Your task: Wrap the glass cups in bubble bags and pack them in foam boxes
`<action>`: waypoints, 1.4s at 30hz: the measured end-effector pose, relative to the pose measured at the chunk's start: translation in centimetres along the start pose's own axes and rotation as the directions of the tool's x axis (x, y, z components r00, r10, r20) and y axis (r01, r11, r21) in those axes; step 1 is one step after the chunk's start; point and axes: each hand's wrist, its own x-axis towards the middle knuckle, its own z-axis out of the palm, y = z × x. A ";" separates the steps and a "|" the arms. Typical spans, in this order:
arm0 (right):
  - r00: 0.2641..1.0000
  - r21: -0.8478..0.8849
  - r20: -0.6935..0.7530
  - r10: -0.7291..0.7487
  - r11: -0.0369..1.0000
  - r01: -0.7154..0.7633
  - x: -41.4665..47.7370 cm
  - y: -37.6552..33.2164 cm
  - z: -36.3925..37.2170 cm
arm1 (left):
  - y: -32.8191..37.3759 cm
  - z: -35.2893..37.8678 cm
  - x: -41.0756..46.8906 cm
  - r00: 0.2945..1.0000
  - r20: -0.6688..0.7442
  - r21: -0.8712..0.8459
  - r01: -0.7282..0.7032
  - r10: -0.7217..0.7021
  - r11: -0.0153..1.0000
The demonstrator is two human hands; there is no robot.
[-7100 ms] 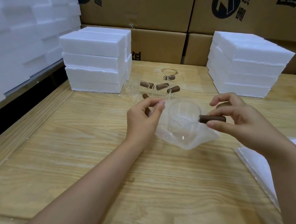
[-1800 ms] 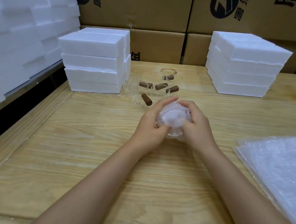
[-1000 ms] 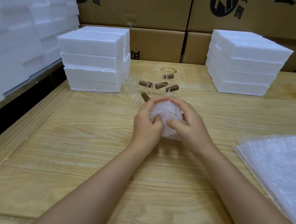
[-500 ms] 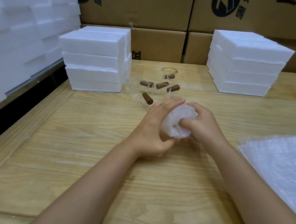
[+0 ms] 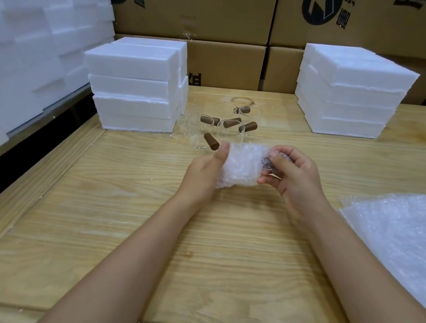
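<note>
A pale wooden worktop [image 5: 125, 231] runs back to a wall of printed cardboard cartons [image 5: 196, 9]. Over its middle the left hand [image 5: 202, 176] curls round one end of a bubble-wrapped cup [image 5: 241, 167], thumb up against the wrap. The right hand [image 5: 294, 175] pinches the other end, where what seems to be the brown handle shows through. Bare glass cups [image 5: 219, 127] stand at 12 o'clock, foam boxes [image 5: 135, 87] at 10 and 2 o'clock, and loose bubble bags [image 5: 404, 234] at 4 o'clock.
</note>
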 end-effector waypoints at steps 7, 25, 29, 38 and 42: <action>1.000 0.070 -0.023 -0.016 0.997 0.018 0.0 0.3 0.3 | -0.4 -0.8 0.0 0.992 0.115 -0.015 -0.058 0.060 0.998; 0.963 0.000 0.217 0.161 0.986 -0.165 -0.5 2.5 3.0 | -2.0 -5.8 0.7 0.997 -0.023 0.342 -0.067 0.079 0.937; 0.995 -0.308 0.087 0.052 0.951 -0.023 -0.4 2.1 2.8 | -2.1 -6.0 0.9 0.998 0.016 0.369 -0.060 0.059 0.927; 0.639 -0.209 -0.654 -0.405 0.908 0.363 4.4 -4.1 -1.3 | 3.4 -3.1 2.5 0.692 -0.360 0.429 -0.472 0.625 0.770; 0.456 -0.169 -0.838 -0.298 0.938 0.303 11.1 -8.6 -6.2 | 6.1 3.1 7.8 0.930 -0.199 0.130 -0.288 0.310 0.949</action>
